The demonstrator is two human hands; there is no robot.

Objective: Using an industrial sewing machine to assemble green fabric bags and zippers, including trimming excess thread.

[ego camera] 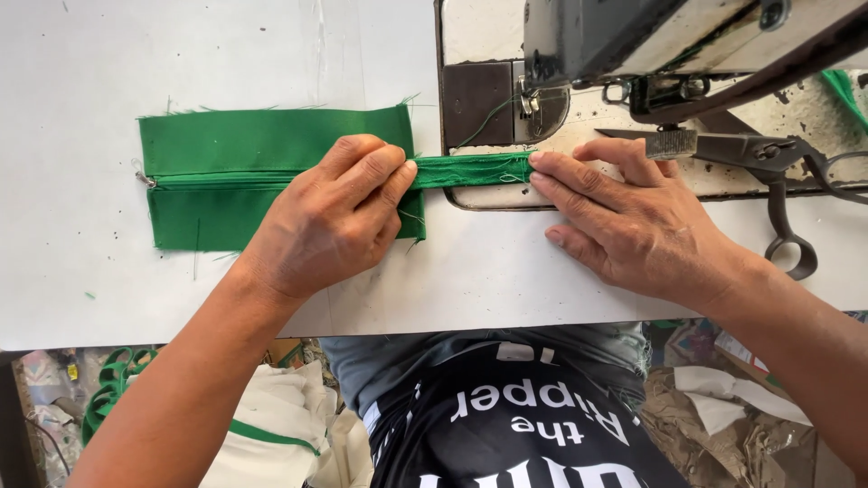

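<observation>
- A flat rectangular piece of green woven fabric (271,172) with frayed, thready edges lies on the white tabletop (81,289), towards its far edge and left of the machine; a green zipper (217,180) runs along its middle, with a small metal pull at the left end.
- A narrow folded green fabric strip (470,169) runs on from the piece's right edge onto the machine bed.
- The left hand (330,217) lies palm down on the right part of the fabric piece, fingers curled, fingertips pinching the strip where it leaves the piece.
- The right hand (624,217) rests flat at the strip's right end, fingers stretched out and close together, fingertips touching the strip; it grips nothing.
- The worn metal sewing machine (651,45) stands at the far right corner; its presser foot, threaded green, sits just behind the strip.
- Dark metal scissors (768,172) lie on the bed beyond the right hand, handles towards the right edge.
- The near and left parts of the tabletop are bare white, speckled with thread bits.
</observation>
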